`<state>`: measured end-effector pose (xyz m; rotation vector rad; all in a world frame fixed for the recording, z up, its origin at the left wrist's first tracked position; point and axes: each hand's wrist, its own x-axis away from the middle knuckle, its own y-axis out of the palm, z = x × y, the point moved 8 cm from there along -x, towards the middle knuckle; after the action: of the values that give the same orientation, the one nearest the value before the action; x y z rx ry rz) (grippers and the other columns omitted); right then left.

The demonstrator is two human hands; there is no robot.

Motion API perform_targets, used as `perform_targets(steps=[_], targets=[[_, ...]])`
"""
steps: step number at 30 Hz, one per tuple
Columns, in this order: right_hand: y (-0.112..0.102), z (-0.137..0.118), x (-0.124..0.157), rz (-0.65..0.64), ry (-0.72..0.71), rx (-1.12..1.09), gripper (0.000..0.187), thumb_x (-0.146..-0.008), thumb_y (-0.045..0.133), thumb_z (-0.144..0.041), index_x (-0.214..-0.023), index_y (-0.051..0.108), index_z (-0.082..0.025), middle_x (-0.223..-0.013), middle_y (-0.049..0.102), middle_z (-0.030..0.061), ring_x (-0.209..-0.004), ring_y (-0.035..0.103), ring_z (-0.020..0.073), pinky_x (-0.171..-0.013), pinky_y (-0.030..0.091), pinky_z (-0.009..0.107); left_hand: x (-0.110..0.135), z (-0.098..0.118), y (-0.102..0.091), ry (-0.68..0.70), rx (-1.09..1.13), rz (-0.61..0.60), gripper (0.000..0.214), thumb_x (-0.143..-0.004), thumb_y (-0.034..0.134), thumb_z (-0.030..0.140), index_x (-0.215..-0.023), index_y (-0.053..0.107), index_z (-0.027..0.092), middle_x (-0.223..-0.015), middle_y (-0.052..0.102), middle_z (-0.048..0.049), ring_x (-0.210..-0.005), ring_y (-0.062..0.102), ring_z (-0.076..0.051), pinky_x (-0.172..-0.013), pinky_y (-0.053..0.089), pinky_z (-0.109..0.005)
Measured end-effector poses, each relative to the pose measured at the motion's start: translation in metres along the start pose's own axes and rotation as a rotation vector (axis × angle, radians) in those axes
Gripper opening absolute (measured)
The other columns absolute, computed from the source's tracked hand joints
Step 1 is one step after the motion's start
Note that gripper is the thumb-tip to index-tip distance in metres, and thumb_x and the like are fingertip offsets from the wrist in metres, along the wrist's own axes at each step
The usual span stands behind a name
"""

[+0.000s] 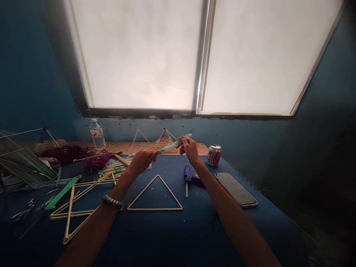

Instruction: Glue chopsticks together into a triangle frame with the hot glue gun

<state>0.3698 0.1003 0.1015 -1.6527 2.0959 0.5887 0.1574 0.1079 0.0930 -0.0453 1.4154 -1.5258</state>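
Observation:
Above the middle of the table, I hold wrapped chopsticks (170, 147) in a clear sleeve with green print. My left hand (142, 161) is closed on the lower left end. My right hand (189, 148) pinches the upper right end, where the loose tip of the sleeve sticks out. Below them, a triangle of joined sticks (155, 209) lies flat on the blue table. More joined stick frames (69, 207) lie to the left, partly hidden behind my left forearm. A blue glue gun (187, 174) rests beside my right forearm, which covers part of it.
A phone (236, 189) and a drink can (214, 155) are at the right. Left are a green utility knife (62, 193), pliers (26, 209), purple yarn (96, 163), more wrapped chopsticks (111, 170) and a tablet-like screen (27, 167). A water bottle (97, 135) and stick pyramids (164, 139) stand behind.

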Motion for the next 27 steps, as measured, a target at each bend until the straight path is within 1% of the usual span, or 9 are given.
perform_targets(steps=[4, 9, 12, 14, 18, 22, 25, 27], targets=[[-0.009, 0.002, -0.003, 0.051, -0.012, -0.009, 0.050, -0.084, 0.056, -0.066, -0.083, 0.064, -0.017, -0.059, 0.064, 0.0004, -0.036, 0.047, 0.0082, -0.037, 0.042, 0.022, -0.001, -0.001, 0.001, 0.001, -0.020, -0.003, 0.063, -0.098, 0.028, 0.061, -0.060, 0.057, 0.020, -0.055, 0.058, -0.0008, -0.052, 0.054, -0.013, -0.059, 0.031, -0.025], [-0.017, 0.004, -0.005, 0.079, -0.021, -0.039, 0.050, -0.084, 0.056, -0.067, -0.083, 0.065, -0.018, -0.061, 0.064, 0.0004, -0.037, 0.048, 0.0081, -0.038, 0.042, 0.022, 0.000, 0.000, 0.000, 0.004, -0.021, 0.016, 0.064, -0.098, 0.029, 0.061, -0.056, 0.054, 0.020, -0.051, 0.056, -0.0005, -0.049, 0.052, -0.013, -0.057, 0.031, -0.025], [-0.020, 0.001, -0.005, 0.091, -0.040, -0.052, 0.048, -0.084, 0.056, -0.066, -0.080, 0.064, -0.019, -0.061, 0.064, 0.0008, -0.038, 0.048, 0.0083, -0.039, 0.041, 0.023, 0.000, -0.002, -0.001, -0.008, -0.005, 0.017, 0.063, -0.097, 0.029, 0.062, -0.058, 0.056, 0.021, -0.048, 0.053, 0.0001, -0.047, 0.052, -0.014, -0.056, 0.031, -0.026], [-0.021, 0.000, -0.005, 0.099, -0.053, -0.032, 0.048, -0.086, 0.054, -0.066, -0.078, 0.063, -0.019, -0.061, 0.063, 0.0012, -0.038, 0.047, 0.0085, -0.040, 0.041, 0.023, 0.000, -0.001, -0.001, -0.009, -0.001, 0.012, 0.062, -0.097, 0.030, 0.062, -0.061, 0.059, 0.021, -0.049, 0.055, 0.0002, -0.047, 0.052, -0.014, -0.055, 0.031, -0.025], [-0.029, -0.005, -0.005, 0.157, -0.093, 0.017, 0.048, -0.089, 0.050, -0.064, -0.077, 0.063, -0.019, -0.057, 0.061, 0.0006, -0.037, 0.045, 0.0087, -0.040, 0.040, 0.024, 0.000, 0.002, 0.002, -0.007, -0.019, -0.038, 0.058, -0.097, 0.029, 0.061, -0.069, 0.061, 0.022, -0.047, 0.054, 0.0014, -0.048, 0.053, -0.015, -0.056, 0.032, -0.025], [-0.041, -0.006, -0.006, 0.238, -0.110, 0.023, 0.046, -0.092, 0.049, -0.060, -0.075, 0.062, -0.019, -0.053, 0.058, -0.0003, -0.036, 0.042, 0.0087, -0.040, 0.040, 0.025, 0.000, 0.003, 0.006, -0.006, -0.016, -0.089, 0.054, -0.098, 0.029, 0.057, -0.070, 0.058, 0.022, -0.046, 0.053, 0.0020, -0.048, 0.053, -0.014, -0.058, 0.034, -0.025], [-0.044, -0.004, -0.008, 0.248, -0.105, 0.031, 0.045, -0.094, 0.048, -0.059, -0.076, 0.061, -0.019, -0.053, 0.057, -0.0002, -0.036, 0.042, 0.0089, -0.040, 0.040, 0.025, 0.001, 0.006, 0.009, 0.028, -0.006, -0.119, 0.052, -0.099, 0.028, 0.055, -0.072, 0.056, 0.021, -0.048, 0.055, 0.0023, -0.048, 0.053, -0.013, -0.058, 0.034, -0.024], [-0.047, -0.002, -0.008, 0.265, -0.093, 0.055, 0.046, -0.095, 0.045, -0.059, -0.077, 0.060, -0.019, -0.053, 0.057, 0.0000, -0.036, 0.043, 0.0089, -0.040, 0.040, 0.025, 0.003, 0.009, 0.012, 0.050, 0.028, -0.170, 0.047, -0.098, 0.032, 0.055, -0.077, 0.056, 0.021, -0.051, 0.057, 0.0028, -0.048, 0.053, -0.013, -0.056, 0.033, -0.024]])
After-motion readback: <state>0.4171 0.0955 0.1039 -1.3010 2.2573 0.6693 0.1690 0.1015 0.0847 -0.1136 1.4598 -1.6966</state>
